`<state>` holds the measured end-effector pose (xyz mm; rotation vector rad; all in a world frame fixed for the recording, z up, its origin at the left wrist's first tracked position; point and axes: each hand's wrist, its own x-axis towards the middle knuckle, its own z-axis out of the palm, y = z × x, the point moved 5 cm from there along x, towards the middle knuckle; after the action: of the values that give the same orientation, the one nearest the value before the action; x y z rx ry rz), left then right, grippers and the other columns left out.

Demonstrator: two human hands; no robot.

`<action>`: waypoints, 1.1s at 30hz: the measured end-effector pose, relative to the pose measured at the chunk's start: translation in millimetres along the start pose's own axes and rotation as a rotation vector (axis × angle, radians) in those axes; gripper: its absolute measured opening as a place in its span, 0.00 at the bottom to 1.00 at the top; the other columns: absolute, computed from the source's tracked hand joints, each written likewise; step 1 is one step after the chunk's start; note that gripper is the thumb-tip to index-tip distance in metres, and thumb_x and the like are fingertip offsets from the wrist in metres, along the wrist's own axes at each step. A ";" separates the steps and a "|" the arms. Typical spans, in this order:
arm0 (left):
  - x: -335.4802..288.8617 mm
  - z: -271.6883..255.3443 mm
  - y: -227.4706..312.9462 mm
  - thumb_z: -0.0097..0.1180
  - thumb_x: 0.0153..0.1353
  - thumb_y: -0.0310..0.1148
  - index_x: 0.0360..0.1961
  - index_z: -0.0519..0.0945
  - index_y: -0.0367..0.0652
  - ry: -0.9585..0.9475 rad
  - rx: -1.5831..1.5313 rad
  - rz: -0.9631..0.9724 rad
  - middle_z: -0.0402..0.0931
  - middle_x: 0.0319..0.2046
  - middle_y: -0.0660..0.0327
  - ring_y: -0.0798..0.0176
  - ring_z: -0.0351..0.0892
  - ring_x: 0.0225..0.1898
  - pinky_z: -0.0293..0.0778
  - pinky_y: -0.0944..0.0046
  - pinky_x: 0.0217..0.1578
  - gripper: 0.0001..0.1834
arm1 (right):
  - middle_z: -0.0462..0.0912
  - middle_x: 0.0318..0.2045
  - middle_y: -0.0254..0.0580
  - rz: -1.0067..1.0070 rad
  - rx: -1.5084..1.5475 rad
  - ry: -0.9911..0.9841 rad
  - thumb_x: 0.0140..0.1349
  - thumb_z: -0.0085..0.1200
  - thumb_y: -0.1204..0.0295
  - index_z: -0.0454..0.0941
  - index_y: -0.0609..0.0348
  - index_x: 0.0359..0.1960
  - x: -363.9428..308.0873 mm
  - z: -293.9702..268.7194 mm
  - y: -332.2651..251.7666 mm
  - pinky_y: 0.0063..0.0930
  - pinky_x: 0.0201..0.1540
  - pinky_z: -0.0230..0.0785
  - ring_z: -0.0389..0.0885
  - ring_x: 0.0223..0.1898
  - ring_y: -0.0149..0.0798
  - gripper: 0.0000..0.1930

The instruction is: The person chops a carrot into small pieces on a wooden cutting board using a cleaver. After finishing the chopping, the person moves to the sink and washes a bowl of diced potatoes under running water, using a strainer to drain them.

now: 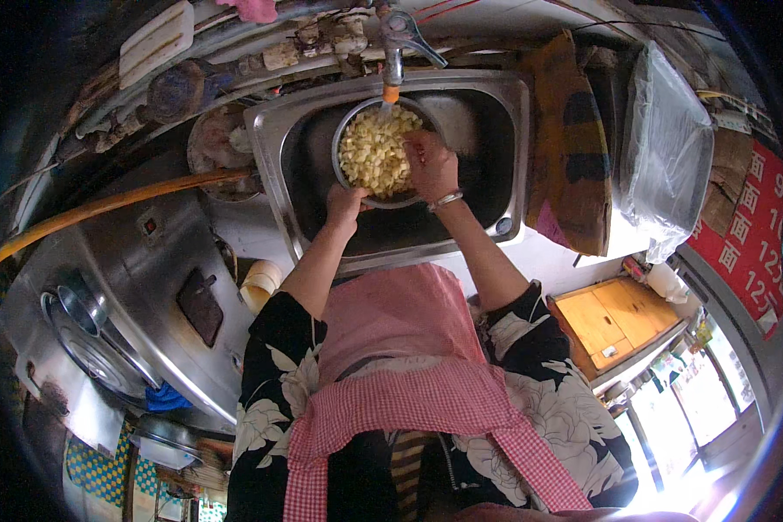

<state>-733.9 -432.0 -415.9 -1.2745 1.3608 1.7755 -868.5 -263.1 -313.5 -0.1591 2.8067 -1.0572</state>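
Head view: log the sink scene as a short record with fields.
left hand: holds the metal bowl at its near-left rim
right hand: at the bowl's right side, by the pale yellow pieces; fingers' grip unclear
right wrist: silvery bangle
bowl position: within the sink, below the orange-tipped faucet
right of sink: cardboard

White light floods in through the windows (705, 400), low and to the right of the sink (524, 148), burning out to white with a bluish flare. The clear plastic (665, 139) right of the sink glints. Shadow darkens the sink's floor, while the bowl (395, 205) inside it looks fairly clear. Away from the sink, edges bow strongly and corners fall to black.
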 end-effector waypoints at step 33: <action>3.3 101.6 77.7 0.31 0.76 0.67 0.58 0.75 0.45 -0.287 -0.881 -0.074 0.78 0.52 0.50 0.45 0.82 0.47 0.79 0.44 0.47 0.36 | 0.84 0.53 0.46 0.263 -0.152 -0.263 0.74 0.54 0.58 0.76 0.57 0.61 53.6 76.7 11.3 0.44 0.50 0.78 0.86 0.45 0.47 0.21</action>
<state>-836.6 -362.6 -384.0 -1.3561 0.3369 2.4913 -909.2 -312.1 -382.9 0.0524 2.5786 -0.7092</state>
